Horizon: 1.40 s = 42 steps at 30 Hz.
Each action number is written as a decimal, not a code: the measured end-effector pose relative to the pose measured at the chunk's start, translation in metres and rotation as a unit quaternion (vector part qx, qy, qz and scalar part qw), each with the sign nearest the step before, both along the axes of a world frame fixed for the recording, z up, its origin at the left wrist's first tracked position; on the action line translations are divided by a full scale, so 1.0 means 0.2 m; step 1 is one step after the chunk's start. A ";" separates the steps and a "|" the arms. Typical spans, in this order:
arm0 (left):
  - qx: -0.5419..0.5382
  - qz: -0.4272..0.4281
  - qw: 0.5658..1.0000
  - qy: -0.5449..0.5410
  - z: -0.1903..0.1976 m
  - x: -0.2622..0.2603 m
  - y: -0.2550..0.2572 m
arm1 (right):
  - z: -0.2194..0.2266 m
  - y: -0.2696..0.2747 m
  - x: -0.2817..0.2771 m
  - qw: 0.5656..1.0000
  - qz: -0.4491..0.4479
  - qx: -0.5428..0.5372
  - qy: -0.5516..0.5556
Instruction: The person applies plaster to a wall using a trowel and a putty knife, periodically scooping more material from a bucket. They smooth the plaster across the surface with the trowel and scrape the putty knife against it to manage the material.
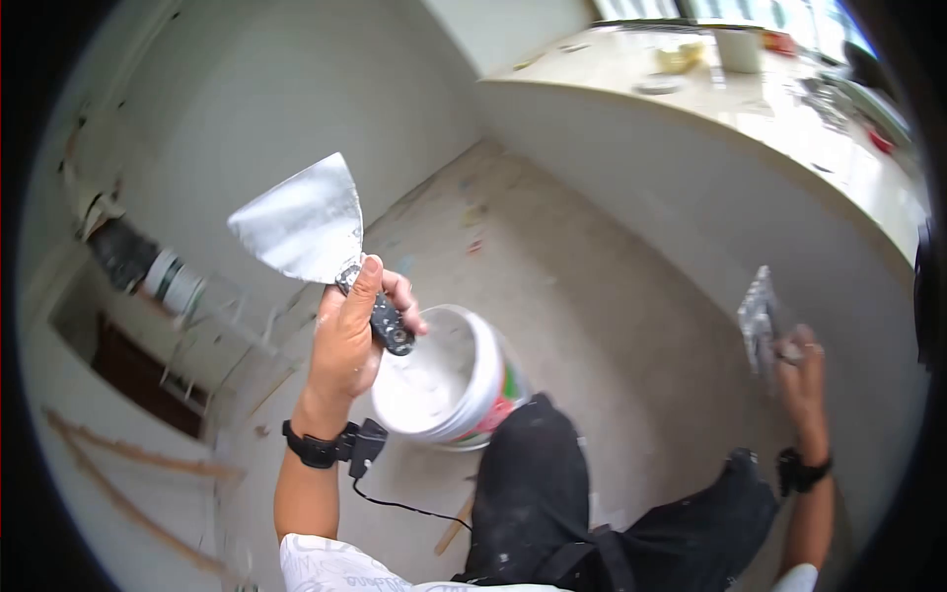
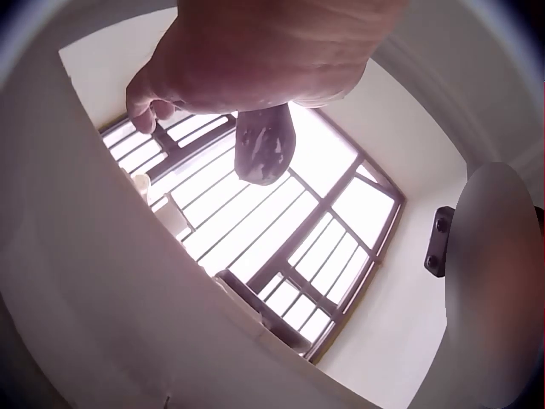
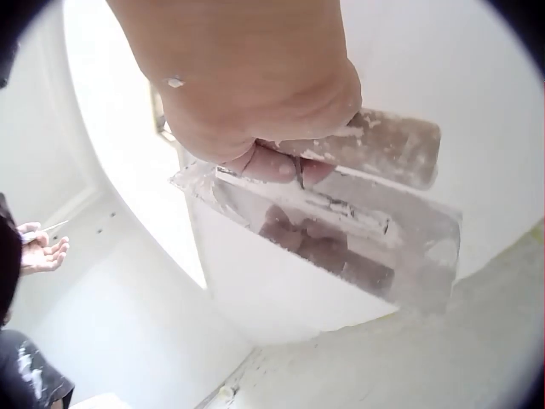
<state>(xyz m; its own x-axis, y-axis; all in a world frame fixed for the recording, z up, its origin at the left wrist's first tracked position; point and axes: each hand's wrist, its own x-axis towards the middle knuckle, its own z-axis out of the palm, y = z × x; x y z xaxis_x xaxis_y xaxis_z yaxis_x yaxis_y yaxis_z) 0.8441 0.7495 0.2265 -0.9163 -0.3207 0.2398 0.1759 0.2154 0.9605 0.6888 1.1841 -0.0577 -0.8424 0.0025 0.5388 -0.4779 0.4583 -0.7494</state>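
My left hand (image 1: pixel 347 340) grips the dark handle of a wide putty knife (image 1: pixel 311 222), blade up, beside and above a white bucket (image 1: pixel 480 380) holding white paste. In the left wrist view the hand (image 2: pixel 272 55) has the handle end (image 2: pixel 264 145) sticking out below it. Over at the right, near the low wall, my right hand (image 1: pixel 804 380) holds a metal trowel (image 1: pixel 758 321). The right wrist view shows that hand (image 3: pixel 255 85) with its fingers curled round the handle of the trowel (image 3: pixel 417 243), whose flat blade is smeared with white.
A ledge (image 1: pixel 631 64) with cups and small items runs along the upper right, under a window. At the left are a ladder (image 1: pixel 232 306), a dark doorway (image 1: pixel 148 375) and wooden strips (image 1: pixel 128 449). A wooden stick (image 1: pixel 454 528) lies on the concrete floor (image 1: pixel 592 286).
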 end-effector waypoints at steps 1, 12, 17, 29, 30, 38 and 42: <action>-0.025 0.072 0.996 -0.044 0.04 0.12 -0.11 | 0.15 -0.05 -0.01 0.999 0.048 0.016 -0.014; -0.416 0.074 0.832 -0.359 -0.05 0.63 -0.82 | 0.92 -0.46 0.18 0.988 0.072 0.108 0.088; -0.630 -0.019 0.636 -0.446 -0.43 0.33 -0.94 | 0.99 -0.54 0.16 0.974 0.090 0.207 0.019; -0.441 -0.188 0.645 -0.595 -1.04 -0.20 -1.06 | 1.12 -1.14 -0.04 0.951 0.306 0.033 -0.031; -0.404 -0.162 0.664 -0.608 -1.03 -0.24 -1.00 | 1.13 -1.17 -0.04 0.945 0.325 0.009 -0.042; -0.047 -0.007 0.815 -0.577 -1.05 -0.32 -0.76 | 1.12 -1.06 -0.07 0.950 0.224 -0.063 -0.208; -0.062 -0.001 0.835 -0.547 -0.86 -0.20 -0.73 | 1.07 -0.95 -0.13 0.944 0.269 -0.079 -0.175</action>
